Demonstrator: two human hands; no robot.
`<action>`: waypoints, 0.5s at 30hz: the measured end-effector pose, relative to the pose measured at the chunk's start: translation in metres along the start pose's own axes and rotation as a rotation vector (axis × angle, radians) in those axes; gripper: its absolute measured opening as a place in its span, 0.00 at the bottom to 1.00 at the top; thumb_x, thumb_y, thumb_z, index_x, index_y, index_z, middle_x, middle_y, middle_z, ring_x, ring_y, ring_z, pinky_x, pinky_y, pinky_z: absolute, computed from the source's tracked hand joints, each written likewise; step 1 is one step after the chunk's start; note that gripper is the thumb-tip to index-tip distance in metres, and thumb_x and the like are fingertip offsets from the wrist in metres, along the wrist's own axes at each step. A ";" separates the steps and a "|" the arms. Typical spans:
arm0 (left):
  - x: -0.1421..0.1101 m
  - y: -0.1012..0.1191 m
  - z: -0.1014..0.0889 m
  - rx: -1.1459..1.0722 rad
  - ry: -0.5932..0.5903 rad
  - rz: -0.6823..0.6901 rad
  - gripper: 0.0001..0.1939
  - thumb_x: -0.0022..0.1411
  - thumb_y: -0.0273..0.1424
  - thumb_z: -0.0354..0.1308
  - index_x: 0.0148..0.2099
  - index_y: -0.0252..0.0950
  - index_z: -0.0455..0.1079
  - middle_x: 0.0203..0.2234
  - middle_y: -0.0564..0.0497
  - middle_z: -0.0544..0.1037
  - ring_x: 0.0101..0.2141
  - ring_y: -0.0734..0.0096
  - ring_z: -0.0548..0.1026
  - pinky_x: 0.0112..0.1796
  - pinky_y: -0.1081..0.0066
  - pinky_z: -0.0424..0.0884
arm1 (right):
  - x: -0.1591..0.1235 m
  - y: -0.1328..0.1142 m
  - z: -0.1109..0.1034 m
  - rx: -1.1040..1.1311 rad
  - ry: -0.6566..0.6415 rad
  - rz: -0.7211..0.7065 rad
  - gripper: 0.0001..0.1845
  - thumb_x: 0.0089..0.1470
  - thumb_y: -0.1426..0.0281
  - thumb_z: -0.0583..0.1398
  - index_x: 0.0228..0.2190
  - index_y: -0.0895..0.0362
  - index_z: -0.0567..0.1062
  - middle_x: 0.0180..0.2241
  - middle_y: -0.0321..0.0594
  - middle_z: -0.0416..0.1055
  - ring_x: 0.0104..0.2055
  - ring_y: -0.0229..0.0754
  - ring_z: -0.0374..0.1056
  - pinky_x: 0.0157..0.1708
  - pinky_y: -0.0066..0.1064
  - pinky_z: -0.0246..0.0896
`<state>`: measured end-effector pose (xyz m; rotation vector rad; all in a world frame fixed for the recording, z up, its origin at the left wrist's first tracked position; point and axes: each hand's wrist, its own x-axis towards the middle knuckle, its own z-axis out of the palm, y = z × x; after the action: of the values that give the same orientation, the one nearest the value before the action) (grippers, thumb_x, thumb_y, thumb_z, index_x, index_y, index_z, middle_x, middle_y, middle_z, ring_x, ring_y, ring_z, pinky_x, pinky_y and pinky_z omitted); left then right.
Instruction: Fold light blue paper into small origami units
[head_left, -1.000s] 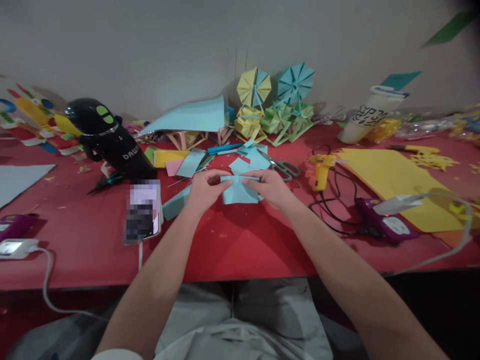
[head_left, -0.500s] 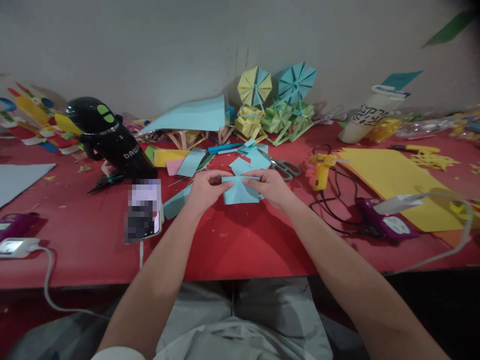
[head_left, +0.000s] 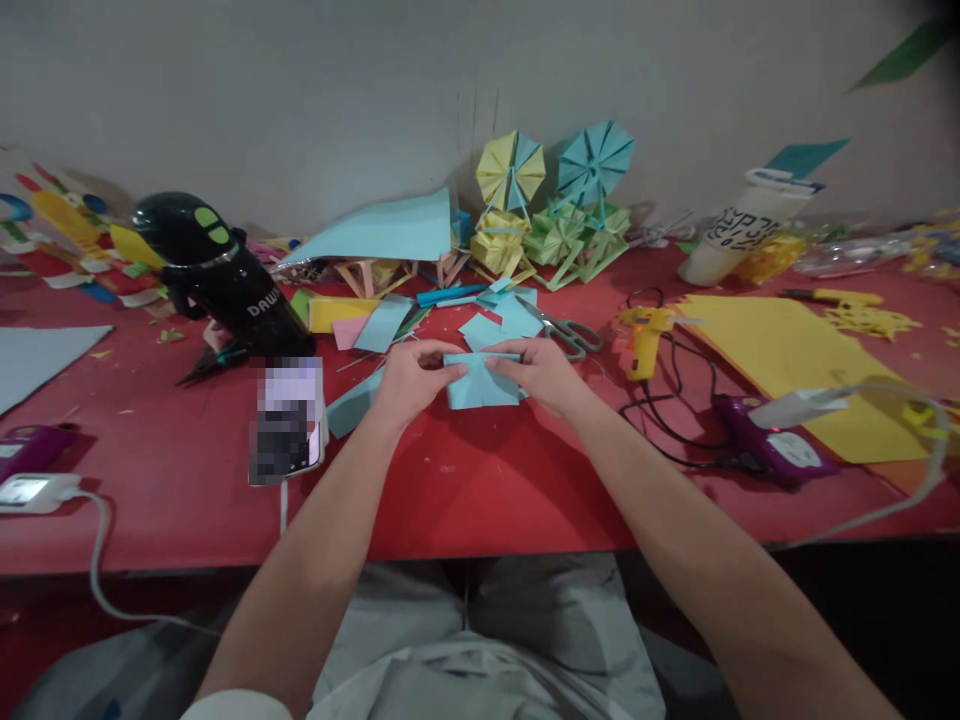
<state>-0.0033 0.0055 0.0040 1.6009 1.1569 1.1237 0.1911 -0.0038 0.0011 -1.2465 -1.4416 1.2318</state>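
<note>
A small sheet of light blue paper (head_left: 484, 388) with crease lines is held between both hands over the red tabletop. My left hand (head_left: 416, 378) pinches its upper left part, thumb in front and fingers behind. At the upper right, my right hand (head_left: 541, 374) grips it the same way, the thumb pressing on the front. The fingertips behind the paper are hidden. Just beyond the hands lie blue paper pieces (head_left: 517, 315) and grey-handled scissors (head_left: 574, 338). Another blue strip (head_left: 352, 405) lies beside my left wrist.
A phone (head_left: 289, 420) and a black bottle (head_left: 232, 280) stand to the left. On the right are a yellow glue gun (head_left: 643, 340) with its cable, a purple power strip (head_left: 772, 440) and yellow sheets (head_left: 795, 350). Folded paper models (head_left: 510, 240) line the wall.
</note>
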 end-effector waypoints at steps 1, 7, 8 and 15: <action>0.000 0.000 0.000 -0.002 0.001 0.002 0.16 0.44 0.38 0.71 0.35 0.35 0.79 0.25 0.49 0.80 0.27 0.69 0.75 0.31 0.67 0.72 | 0.000 0.000 0.000 -0.023 0.006 -0.010 0.21 0.45 0.58 0.66 0.37 0.62 0.82 0.20 0.36 0.69 0.20 0.33 0.57 0.21 0.27 0.51; 0.000 -0.002 0.002 0.030 0.008 0.044 0.14 0.45 0.38 0.71 0.34 0.36 0.78 0.24 0.52 0.79 0.25 0.71 0.73 0.28 0.69 0.71 | 0.000 0.000 0.004 -0.166 0.087 -0.142 0.15 0.45 0.59 0.67 0.30 0.58 0.83 0.29 0.42 0.78 0.30 0.40 0.68 0.31 0.33 0.62; 0.000 -0.002 0.002 0.028 0.007 0.048 0.14 0.45 0.37 0.71 0.34 0.36 0.78 0.24 0.52 0.79 0.25 0.71 0.73 0.28 0.70 0.70 | 0.001 0.000 0.004 -0.179 0.095 -0.158 0.14 0.46 0.59 0.67 0.29 0.57 0.83 0.29 0.42 0.78 0.31 0.41 0.69 0.33 0.33 0.63; 0.000 0.004 0.002 -0.039 -0.010 0.007 0.15 0.49 0.39 0.69 0.37 0.34 0.78 0.29 0.48 0.80 0.30 0.69 0.76 0.34 0.68 0.73 | 0.000 -0.002 0.000 -0.198 0.100 -0.253 0.13 0.49 0.60 0.65 0.29 0.57 0.82 0.31 0.42 0.79 0.34 0.44 0.73 0.38 0.36 0.66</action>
<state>-0.0003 0.0041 0.0067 1.5809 1.1168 1.1348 0.1904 -0.0035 0.0027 -1.1934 -1.6209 0.8634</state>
